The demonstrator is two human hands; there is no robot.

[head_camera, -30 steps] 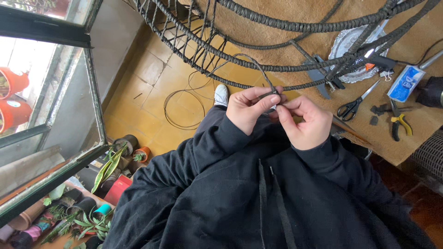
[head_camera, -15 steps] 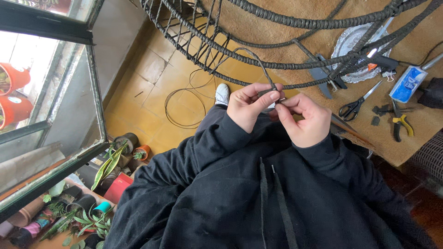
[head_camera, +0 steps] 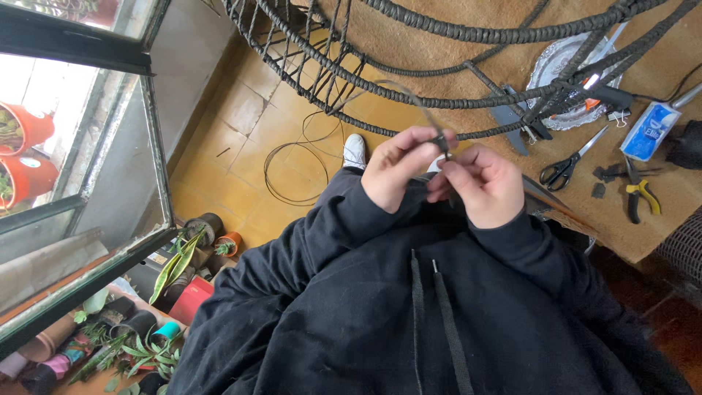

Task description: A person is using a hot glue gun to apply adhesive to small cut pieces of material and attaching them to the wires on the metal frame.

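Note:
My left hand (head_camera: 398, 175) and my right hand (head_camera: 482, 183) meet in front of my chest, just below a round frame wrapped in dark cord (head_camera: 468, 33). Both pinch a thin dark cord (head_camera: 428, 117) where it loops over the fingertips, and its small end sits between the two thumbs. The strand arcs up from my fingers toward the frame. Black sleeves cover both arms.
A brown table (head_camera: 658, 234) at right carries scissors (head_camera: 567, 168), yellow-handled pliers (head_camera: 643, 197), a blue and white tube (head_camera: 651, 132) and a silver plate (head_camera: 563, 66). A coil of black cord (head_camera: 296, 172) lies on the yellow floor beside a white shoe (head_camera: 355, 150). Potted plants (head_camera: 175, 263) line the window at left.
My hands have stayed together at the same spot. The fingers have shifted slightly along the cord and the loop now stands a little higher above them.

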